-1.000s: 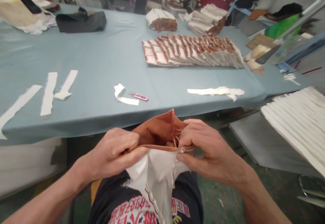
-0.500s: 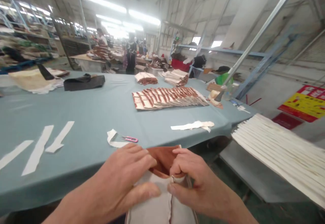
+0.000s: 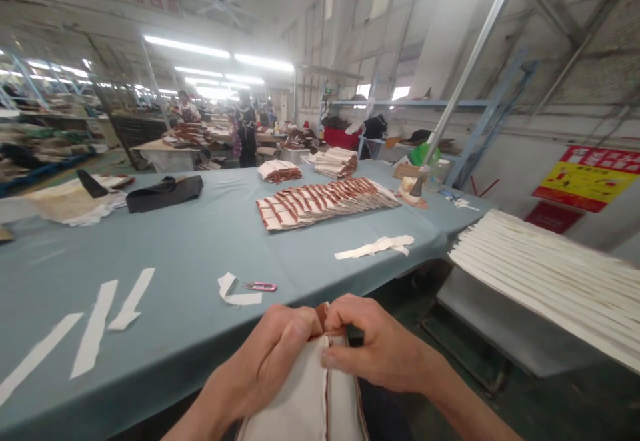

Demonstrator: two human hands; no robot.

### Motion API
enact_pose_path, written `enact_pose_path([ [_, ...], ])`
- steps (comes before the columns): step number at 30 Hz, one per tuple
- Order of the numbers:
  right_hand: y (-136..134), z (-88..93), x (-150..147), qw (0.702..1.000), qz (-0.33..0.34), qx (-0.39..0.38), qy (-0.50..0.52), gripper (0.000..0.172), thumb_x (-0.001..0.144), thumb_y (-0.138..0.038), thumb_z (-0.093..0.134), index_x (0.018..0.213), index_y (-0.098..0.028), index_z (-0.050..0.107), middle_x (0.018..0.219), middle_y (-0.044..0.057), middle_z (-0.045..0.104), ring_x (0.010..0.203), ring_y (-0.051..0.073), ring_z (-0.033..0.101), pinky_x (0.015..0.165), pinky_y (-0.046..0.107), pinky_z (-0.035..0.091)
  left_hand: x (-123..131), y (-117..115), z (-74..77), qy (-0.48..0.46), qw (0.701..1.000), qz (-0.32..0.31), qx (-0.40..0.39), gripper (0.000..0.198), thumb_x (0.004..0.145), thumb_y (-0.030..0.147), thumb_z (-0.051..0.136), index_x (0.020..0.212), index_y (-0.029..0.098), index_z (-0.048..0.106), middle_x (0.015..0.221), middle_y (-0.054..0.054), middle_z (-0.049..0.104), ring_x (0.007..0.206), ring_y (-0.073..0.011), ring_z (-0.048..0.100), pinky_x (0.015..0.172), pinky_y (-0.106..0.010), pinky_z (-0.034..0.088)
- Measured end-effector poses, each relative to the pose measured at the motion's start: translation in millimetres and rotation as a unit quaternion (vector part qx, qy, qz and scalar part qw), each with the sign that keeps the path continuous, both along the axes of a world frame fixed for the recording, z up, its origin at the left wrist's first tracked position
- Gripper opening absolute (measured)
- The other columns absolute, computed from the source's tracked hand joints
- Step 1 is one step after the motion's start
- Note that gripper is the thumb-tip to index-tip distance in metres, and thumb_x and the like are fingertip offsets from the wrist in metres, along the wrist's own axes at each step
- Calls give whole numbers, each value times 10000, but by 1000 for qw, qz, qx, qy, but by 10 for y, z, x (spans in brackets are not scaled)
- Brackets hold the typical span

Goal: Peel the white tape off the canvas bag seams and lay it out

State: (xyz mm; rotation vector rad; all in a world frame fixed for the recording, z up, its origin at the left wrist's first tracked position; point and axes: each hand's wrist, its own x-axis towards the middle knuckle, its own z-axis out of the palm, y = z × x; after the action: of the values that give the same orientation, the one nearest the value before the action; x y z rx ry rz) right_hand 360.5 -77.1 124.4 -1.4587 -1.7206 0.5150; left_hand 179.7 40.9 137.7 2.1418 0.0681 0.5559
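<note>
Both of the wearer's hands are gripping the top edge of a cream fabric pouch with brown lining (image 3: 295, 397), which is hanging before the body at the near edge of a blue-green covered table (image 3: 200, 247). The left hand (image 3: 280, 347) is curling over the rim left of a dark vertical seam, while the right hand (image 3: 370, 344) is pinching it at the seam, thumb facing the wearer. Beyond them, pink-handled snips (image 3: 263, 286) are lying beside a bent white strip (image 3: 243, 299), and overlapping cream-and-brown pieces (image 3: 325, 202) are resting farther back.
</note>
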Motion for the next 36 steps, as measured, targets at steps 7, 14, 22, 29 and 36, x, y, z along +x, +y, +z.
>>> enact_pose_path([
  [7,42,-67,32,995,70,2,75,386,882,-441,794,704,-197,555,674,-66,520,643,105,447,641,235,355,13,127,-131,54,978,-89,-179,513,1020,571,481,690,180,455,686,31,403,626,-113,358,590,-245,305],
  [14,41,17,137,995,59,36,76,210,897,-236,671,724,-199,558,676,-51,540,647,108,478,663,235,379,169,184,-95,61,977,-74,-190,539,933,630,647,702,171,485,651,59,339,601,-90,274,554,-236,225],
  [22,115,-21,356,995,34,62,63,173,868,-168,617,728,-204,522,637,-68,501,608,104,454,700,260,386,430,260,-77,97,977,-47,-183,484,939,519,702,687,177,471,626,71,319,583,-81,280,535,-225,228],
  [29,247,-81,479,995,28,12,99,182,871,-205,616,708,-205,536,652,-44,539,629,120,493,648,257,376,552,363,-52,116,983,-33,-137,506,1000,577,560,698,176,493,615,62,324,573,-90,293,547,-234,258],
  [36,380,-158,551,995,16,-20,98,195,884,-213,603,699,-198,542,656,-38,540,631,119,493,638,252,371,620,471,-153,157,975,-1,-157,406,945,477,604,693,173,508,612,54,366,580,-94,312,543,-224,271],
])
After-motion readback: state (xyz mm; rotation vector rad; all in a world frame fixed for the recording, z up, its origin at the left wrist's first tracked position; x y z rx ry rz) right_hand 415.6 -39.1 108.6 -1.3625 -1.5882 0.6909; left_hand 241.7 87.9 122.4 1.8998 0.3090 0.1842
